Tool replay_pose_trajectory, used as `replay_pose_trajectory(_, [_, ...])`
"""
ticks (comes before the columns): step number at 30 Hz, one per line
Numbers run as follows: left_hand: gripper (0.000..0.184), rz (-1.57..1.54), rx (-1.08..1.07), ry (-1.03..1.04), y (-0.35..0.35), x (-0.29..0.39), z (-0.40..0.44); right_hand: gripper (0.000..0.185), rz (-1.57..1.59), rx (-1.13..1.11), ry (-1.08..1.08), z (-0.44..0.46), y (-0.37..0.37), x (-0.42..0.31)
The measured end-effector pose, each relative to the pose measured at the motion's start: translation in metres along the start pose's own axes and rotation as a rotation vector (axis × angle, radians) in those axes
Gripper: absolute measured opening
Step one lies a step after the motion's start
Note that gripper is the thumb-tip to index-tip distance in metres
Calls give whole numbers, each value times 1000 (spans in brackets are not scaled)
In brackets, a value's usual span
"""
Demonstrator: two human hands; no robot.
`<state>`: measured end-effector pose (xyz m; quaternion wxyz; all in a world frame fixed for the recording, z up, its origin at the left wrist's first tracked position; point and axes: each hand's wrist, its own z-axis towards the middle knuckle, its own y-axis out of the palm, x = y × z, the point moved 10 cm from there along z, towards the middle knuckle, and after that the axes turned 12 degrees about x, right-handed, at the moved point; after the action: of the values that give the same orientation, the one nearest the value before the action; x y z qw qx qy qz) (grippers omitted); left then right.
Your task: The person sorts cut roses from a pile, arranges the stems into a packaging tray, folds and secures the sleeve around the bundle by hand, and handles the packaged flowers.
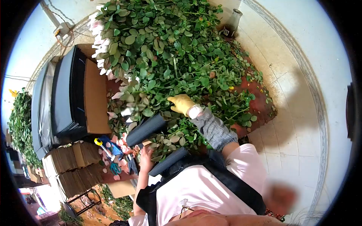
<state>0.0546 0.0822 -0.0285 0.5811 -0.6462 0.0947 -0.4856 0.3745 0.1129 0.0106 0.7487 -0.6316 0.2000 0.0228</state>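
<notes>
My right hand, in a yellow glove, reaches into a large heap of leafy rose stems. Its fingers are curled into the foliage and look closed on a stem, partly hidden by leaves; some leaves just left of it are blurred. Bare, my left hand is near the table's front edge with its fingers stretched upward, beside a small cardboard piece. Around it are a dark corrugated sheet, partly rolled, and a second dark corrugated piece. Pale wrapped flower heads line the heap's left side.
Dark sheets stand stacked at left, above folded cardboard. Blue-green scissors, a yellow-and-white tool and loose pink petals lie nearby. The reddish tabletop shows at right. A vase stands by the wall.
</notes>
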Motion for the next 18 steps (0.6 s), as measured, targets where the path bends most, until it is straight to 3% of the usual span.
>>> replay_pose_trajectory(3, [46, -9, 0, 20, -2, 2, 2, 39, 77, 419, -75, -8, -67, -21])
replay_pose_trajectory(5, [47, -25, 16, 24, -4, 3, 2, 50, -107, 318, -63, -1, -38, -4])
replay_pose_trajectory(8, [48, -21, 28, 12, -9, 4, 1, 65, -385, 287, 133, 12, 18, 51])
replay_pose_trajectory(9, [49, 1, 14, 9, -7, 2, 1, 59, -440, 123, 143, 21, 21, 57])
replay_pose_trajectory(11, [49, 20, 5, -1, -1, -3, -1, 48, -441, 91, 107, 40, 56, 81])
replay_pose_trajectory(13, [50, 21, -63, -21, 9, -11, -3, 21, -409, -127, 265, 61, 59, 89])
replay_pose_trajectory(15, [50, 24, -36, -20, 9, -14, -3, 21, -275, 13, 258, 77, 34, 79])
replay_pose_trajectory(16, [51, 4, -34, -13, 9, -14, -4, 21, -262, 393, -2, 66, -31, 33])
replay_pose_trajectory(18, [48, -50, 40, -4, -5, 1, 2, 19, -328, 564, -83, 63, -78, 8])
